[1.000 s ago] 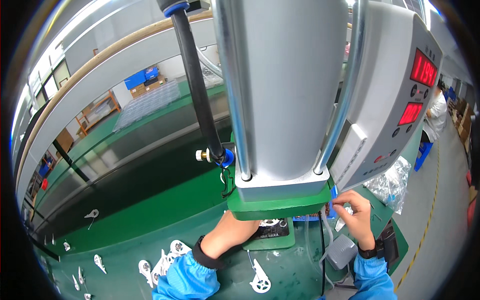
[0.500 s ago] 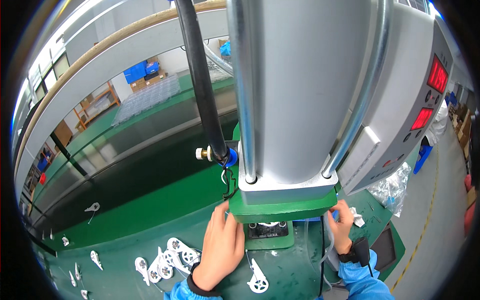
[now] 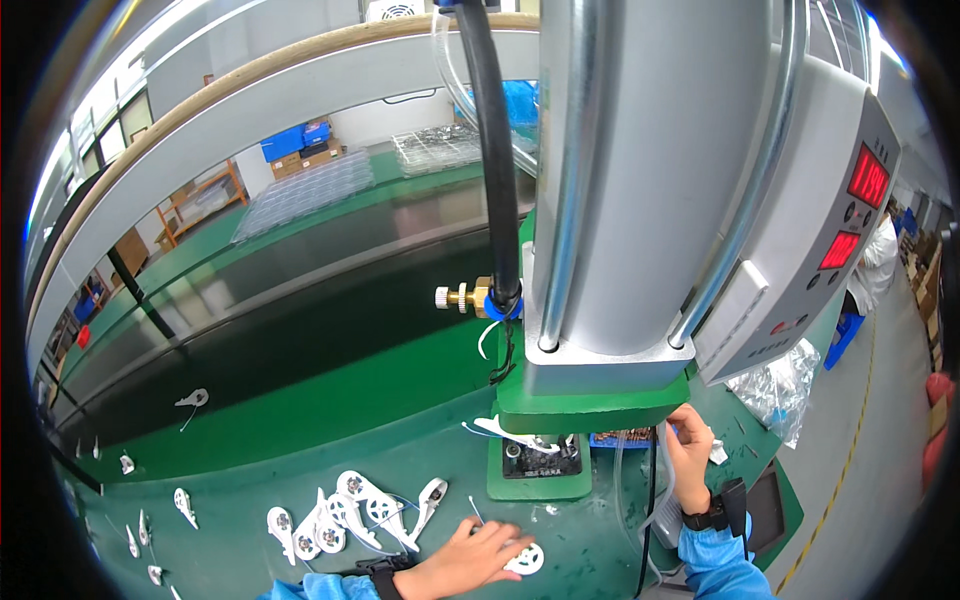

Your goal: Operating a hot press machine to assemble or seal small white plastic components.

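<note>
My left hand (image 3: 468, 562) reaches over the table with fingers stretched and spread, its fingertips on a white plastic part with a spoked wheel end (image 3: 527, 560). At the right side of the press (image 3: 620, 180), my right hand (image 3: 688, 450) has its fingers bent together beside a clear tube; what they hold, if anything, is too small to make out. Under the press head, another white lever-shaped part (image 3: 515, 432) with a blue wire lies on the black fixture (image 3: 540, 465). Just behind the right hand, partly hidden, a blue tray (image 3: 605, 440) holds small copper-coloured pieces.
Several white wheel parts (image 3: 350, 510) lie clustered left of the fixture, with more scattered farther left. A control box (image 3: 800, 220) with red displays is fixed to the press. Clear plastic bags (image 3: 780, 385) lie at the right. A black hose (image 3: 490, 150) runs down beside the cylinder.
My left hand has left the press's left side and moved down toward the table, onto the loose white part. A white part now shows over the fixture, and another beside the cluster. The view has shifted.
</note>
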